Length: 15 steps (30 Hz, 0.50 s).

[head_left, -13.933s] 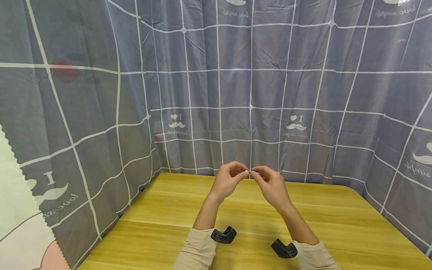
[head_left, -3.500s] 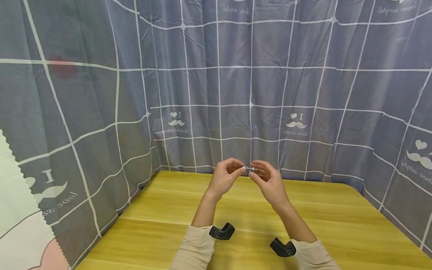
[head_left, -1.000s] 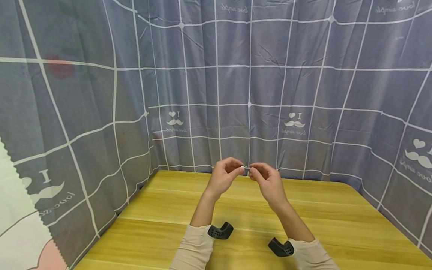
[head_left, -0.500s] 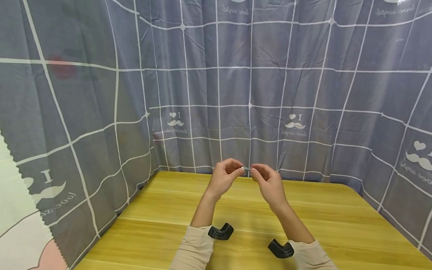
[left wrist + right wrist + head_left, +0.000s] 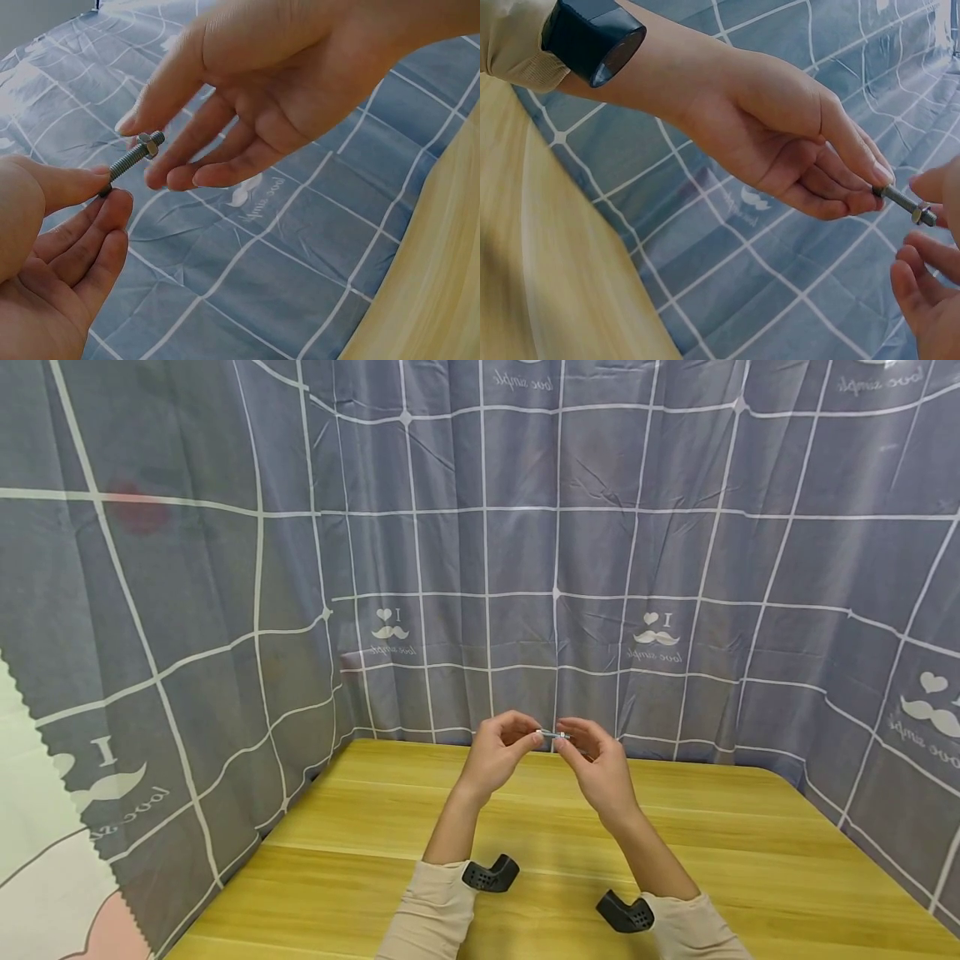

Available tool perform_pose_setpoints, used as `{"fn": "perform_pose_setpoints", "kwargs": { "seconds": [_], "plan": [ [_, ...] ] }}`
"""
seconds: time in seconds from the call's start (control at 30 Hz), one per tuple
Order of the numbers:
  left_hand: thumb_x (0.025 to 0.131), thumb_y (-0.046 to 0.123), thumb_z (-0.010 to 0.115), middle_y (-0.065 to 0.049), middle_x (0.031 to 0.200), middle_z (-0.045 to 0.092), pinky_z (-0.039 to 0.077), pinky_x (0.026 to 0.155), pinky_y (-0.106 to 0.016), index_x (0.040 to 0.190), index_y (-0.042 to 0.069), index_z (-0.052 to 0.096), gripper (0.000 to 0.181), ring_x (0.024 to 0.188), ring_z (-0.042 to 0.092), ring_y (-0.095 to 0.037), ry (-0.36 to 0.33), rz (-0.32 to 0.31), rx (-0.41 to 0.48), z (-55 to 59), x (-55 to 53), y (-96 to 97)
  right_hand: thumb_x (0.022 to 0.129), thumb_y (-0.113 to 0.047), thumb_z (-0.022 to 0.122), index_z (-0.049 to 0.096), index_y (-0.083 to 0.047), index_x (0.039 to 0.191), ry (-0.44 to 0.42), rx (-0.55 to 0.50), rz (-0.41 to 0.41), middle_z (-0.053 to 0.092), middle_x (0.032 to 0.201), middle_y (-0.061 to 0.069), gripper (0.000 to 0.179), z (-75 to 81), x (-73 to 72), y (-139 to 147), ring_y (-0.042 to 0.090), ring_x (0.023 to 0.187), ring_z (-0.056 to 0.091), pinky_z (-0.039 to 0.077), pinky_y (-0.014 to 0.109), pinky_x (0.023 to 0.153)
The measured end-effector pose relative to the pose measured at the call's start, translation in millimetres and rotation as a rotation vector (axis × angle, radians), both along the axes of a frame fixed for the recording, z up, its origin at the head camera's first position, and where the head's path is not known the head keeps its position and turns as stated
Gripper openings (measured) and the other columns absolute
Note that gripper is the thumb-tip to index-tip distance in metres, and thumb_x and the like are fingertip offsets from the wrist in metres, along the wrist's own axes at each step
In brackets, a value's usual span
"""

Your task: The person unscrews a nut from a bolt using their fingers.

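Observation:
In the left wrist view, my left hand (image 5: 67,240) pinches the head end of a threaded metal bolt (image 5: 126,162) between thumb and fingertips. A hex nut (image 5: 150,145) sits on the bolt close to its free end, with a short tip of thread beyond it. Around that end, my right hand (image 5: 277,97) has its thumb and fingers spread, with space visible about the nut. The head view shows both the left hand (image 5: 498,756) and the right hand (image 5: 603,772) raised above the table's far part, the bolt (image 5: 550,734) lying nearly level between them.
A yellow wood-grain table (image 5: 390,810) lies below the hands. Grey-blue checked curtains (image 5: 517,552) hang behind it and along both sides. Each sleeve carries a black wrist camera mount, the left mount (image 5: 491,874) and the right mount (image 5: 626,912).
Half a second ago my right fingertips were closed over the bolt's free end; now they are spread and the nut shows. My left hand keeps its pinch. Earliest, the hands were closer together.

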<state>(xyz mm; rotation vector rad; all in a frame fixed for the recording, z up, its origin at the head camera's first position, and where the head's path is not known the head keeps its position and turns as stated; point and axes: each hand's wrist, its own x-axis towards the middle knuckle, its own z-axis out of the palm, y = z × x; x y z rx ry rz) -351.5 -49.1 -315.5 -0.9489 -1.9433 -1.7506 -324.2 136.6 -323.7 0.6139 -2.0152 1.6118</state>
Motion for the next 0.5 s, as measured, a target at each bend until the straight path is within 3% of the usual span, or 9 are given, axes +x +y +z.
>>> {"fn": "perform_pose_setpoints", "kwargs": {
  "seconds": [0.17, 0.3, 0.5],
  "plan": [
    [0.098, -0.005, 0.067, -0.028, 0.1, 0.069, 0.054, 0.078, -0.029, 0.106, -0.01, 0.069, 0.01, 0.094, 0.067, -0.048, 0.0, 0.015, -0.016, 1.4, 0.5, 1.1, 0.105, -0.015, 0.064, 0.071, 0.0, 0.12, 0.009, -0.003, -0.013, 0.07, 0.113, 0.015, 0.023, 0.2, 0.6, 0.3, 0.022, 0.099, 0.066, 0.053, 0.025, 0.086],
    [0.098, -0.002, 0.067, -0.024, 0.1, 0.07, 0.055, 0.079, -0.031, 0.107, -0.009, 0.069, 0.012, 0.094, 0.069, -0.042, 0.004, 0.014, -0.019, 1.9, 1.6, 0.0, 0.103, -0.009, 0.066, 0.072, 0.0, 0.118, 0.044, -0.018, -0.003, 0.07, 0.113, 0.015, 0.018, 1.5, 1.4, -0.2, 0.019, 0.101, 0.067, 0.054, 0.024, 0.088],
    [0.1, 0.004, 0.069, -0.016, 0.1, 0.072, 0.057, 0.081, -0.033, 0.109, -0.007, 0.07, 0.015, 0.093, 0.07, -0.037, 0.009, -0.006, -0.016, 0.6, 1.1, -1.7, 0.099, 0.002, 0.068, 0.07, 0.003, 0.118, 0.076, -0.044, 0.029, 0.068, 0.12, 0.017, 0.02, 0.7, 0.3, -0.3, 0.033, 0.113, 0.067, 0.053, 0.023, 0.091]
  ]
}}
